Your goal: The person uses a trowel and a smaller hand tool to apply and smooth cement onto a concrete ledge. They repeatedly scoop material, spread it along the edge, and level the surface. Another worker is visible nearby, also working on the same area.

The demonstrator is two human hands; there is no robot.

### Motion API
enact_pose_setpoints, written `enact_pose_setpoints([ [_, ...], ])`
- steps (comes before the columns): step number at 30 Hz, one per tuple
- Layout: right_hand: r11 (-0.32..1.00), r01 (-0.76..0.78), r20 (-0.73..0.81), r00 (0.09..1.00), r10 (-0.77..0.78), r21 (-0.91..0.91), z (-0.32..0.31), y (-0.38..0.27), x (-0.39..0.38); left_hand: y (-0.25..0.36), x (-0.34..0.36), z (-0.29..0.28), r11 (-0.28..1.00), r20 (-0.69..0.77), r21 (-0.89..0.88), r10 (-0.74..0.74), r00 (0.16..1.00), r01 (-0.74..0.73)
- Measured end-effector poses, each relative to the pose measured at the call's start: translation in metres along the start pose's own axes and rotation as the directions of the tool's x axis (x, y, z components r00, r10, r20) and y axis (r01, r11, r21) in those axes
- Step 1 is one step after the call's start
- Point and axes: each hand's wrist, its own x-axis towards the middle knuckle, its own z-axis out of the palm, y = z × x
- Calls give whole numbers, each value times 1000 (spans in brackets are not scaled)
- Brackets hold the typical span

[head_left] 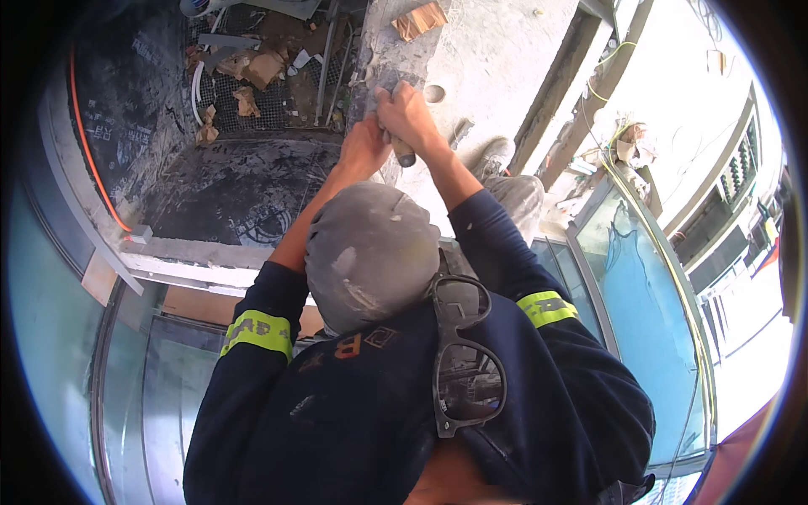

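Pale printed characters run across the black sheeting (pixel 118 118) at ten o'clock; more pale print, with a rounded emblem, marks the black floor sheet (pixel 244 185) toward nine. At seven, the dark top (pixel 370 421) bears an orange letter beside an outlined square. Worn dark lettering crosses the yellow-green sleeve bands (pixel 259 331) at eight and four.
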Motion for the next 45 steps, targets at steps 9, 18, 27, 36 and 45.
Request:
enact_pose_setpoints([
  [9, 960, -49, 186, 977, 104, -277, -16, -36, 10, -6, 11, -2, 999, 54, -27, 26, 998, -25],
  [18, 934, 44, 249, 967, 49, -354, -30, -26, 16, 17, 2, -5, 994, 13, 17, -111, 994, 110],
  [27, 996, -88, -13, 996, 88, 14, -5, -24, 0, -8, 2, 2, 997, -6, -1, 78, 997, -78],
  [36, 966, -48, 88, 993, 73, -253, -15, -52, 11, -12, 11, 9, 983, -37, 179, -24, 999, 30],
  [45, 753, -83, 129, 992, -1, 653, -118, 81, -34, 6, -58, -57, 706, 93, -697, 260, 961, -124],
])
